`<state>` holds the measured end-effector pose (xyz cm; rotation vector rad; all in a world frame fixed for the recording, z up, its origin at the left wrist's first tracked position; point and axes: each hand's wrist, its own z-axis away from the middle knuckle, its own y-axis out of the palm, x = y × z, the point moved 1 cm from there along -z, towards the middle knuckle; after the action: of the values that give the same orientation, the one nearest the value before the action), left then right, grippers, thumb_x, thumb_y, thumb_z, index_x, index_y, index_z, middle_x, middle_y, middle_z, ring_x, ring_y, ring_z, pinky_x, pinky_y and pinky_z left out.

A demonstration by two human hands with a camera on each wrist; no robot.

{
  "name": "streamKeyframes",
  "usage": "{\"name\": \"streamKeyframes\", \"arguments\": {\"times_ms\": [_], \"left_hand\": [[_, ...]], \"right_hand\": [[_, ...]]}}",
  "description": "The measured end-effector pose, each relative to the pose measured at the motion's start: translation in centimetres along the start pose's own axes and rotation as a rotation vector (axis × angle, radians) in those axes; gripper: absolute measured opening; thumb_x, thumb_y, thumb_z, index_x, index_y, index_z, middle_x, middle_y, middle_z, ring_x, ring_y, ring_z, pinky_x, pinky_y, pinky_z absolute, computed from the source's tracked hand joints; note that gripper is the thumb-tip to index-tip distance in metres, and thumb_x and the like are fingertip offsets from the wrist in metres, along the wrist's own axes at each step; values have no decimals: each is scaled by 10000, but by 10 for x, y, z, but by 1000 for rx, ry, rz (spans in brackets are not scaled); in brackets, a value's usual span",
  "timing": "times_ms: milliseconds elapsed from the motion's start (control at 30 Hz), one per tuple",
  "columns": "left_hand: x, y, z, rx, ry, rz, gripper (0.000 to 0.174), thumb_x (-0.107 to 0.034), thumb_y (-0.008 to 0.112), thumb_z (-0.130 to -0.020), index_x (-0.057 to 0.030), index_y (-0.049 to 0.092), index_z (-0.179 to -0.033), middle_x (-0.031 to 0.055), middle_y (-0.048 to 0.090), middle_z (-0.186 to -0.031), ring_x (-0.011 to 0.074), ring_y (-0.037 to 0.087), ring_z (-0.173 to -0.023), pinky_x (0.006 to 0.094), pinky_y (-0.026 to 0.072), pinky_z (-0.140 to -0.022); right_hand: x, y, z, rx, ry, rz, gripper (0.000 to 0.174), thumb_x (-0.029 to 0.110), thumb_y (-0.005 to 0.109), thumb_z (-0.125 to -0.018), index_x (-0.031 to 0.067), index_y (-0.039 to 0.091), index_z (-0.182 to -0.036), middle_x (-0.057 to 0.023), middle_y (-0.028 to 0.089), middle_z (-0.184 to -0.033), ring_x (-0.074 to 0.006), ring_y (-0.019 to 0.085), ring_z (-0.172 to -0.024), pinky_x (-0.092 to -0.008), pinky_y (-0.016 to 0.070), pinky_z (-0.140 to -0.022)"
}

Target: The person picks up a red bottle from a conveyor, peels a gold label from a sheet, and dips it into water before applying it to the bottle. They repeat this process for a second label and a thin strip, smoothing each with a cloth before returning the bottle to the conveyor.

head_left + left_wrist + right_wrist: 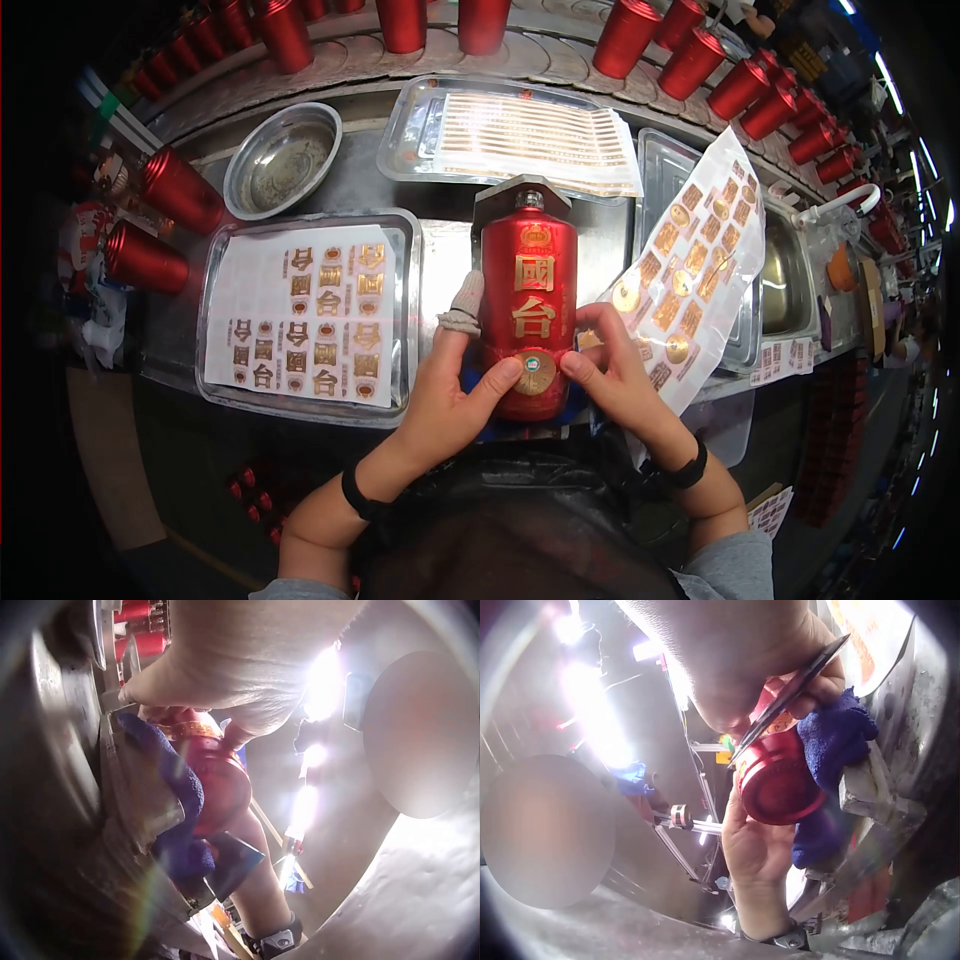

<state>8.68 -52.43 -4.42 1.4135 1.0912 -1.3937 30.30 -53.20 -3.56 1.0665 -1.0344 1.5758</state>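
A red bottle (495, 290) with gold characters lies neck away from me, its neck end at a metal bracket (488, 208). Near its base is a round gold label (537, 380). My left hand (450, 405) grips the bottle's left side, thumb on the label's edge; a pale cover (462, 310) wraps one finger. From the right, my right hand (622, 372) holds the bottle, thumb at the label's other edge and index finger bent. The right wrist view shows blue cloth (832, 742) beside the bottle and a thin dark flat strip (795, 690) overlapping the right hand.
On the left, a tray (413, 300) bears a sheet of gold characters (225, 300). Behind stand a metal bowl (332, 125) and another tray (400, 130) with striped strips. A label sheet (700, 250) leans right, near a sink (785, 290). Red bottles (628, 40) line the conveyor.
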Motion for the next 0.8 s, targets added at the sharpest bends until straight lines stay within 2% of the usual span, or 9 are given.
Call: {"name": "streamKeyframes", "arguments": {"times_ms": [267,367,467,567,667,767,800], "left_hand": [[-1,0,0,11,15,24,780,-194,678,-930,57,239,-1524,221,326,-1551,281,320,-1445,379,259,-1172],[-1,-5,-1,29,55,-64,761,-189,662,-940,56,239,-1524,222,330,-1548,282,329,-1439,379,263,-1170],[-1,-4,-2,16,24,77,721,-180,645,-950,50,265,-1518,224,335,-1545,286,335,-1436,379,264,-1169],[-3,-8,0,90,-40,47,713,-121,582,-979,34,186,-1551,178,300,-1582,248,313,-1451,366,243,-1179],[-2,-16,1,121,83,-194,697,-129,575,-986,29,198,-1550,179,333,-1567,252,338,-1439,371,266,-1169],[6,-14,2,43,-11,61,662,-140,630,-951,44,315,-1503,204,349,-1552,279,346,-1436,374,266,-1170],[7,-13,1,31,-14,85,673,-143,637,-947,45,310,-1504,205,353,-1548,276,348,-1434,374,269,-1169]], "right_hand": [[-6,2,-1,-33,-76,-71,462,252,695,-937,23,450,-1254,29,521,-766,-9,431,-578,-209,363,-539],[1,1,2,-38,-52,-36,470,247,707,-926,26,465,-1263,39,495,-746,-10,411,-561,-213,340,-527],[3,-7,5,21,-36,103,485,264,733,-904,32,487,-1253,58,447,-699,-7,377,-539,-210,297,-506],[3,-10,2,43,-24,114,521,290,759,-881,41,495,-1255,73,399,-657,-4,346,-522,-207,258,-494],[3,-13,-2,91,7,76,536,304,772,-869,49,496,-1251,80,391,-639,-2,340,-517,-203,254,-491],[3,-13,-1,79,24,65,533,313,776,-864,51,501,-1238,77,396,-646,-3,344,-525,-202,258,-493],[3,-12,-1,68,12,61,537,319,778,-862,49,502,-1234,74,403,-654,-3,347,-529,-201,261,-494]]}}
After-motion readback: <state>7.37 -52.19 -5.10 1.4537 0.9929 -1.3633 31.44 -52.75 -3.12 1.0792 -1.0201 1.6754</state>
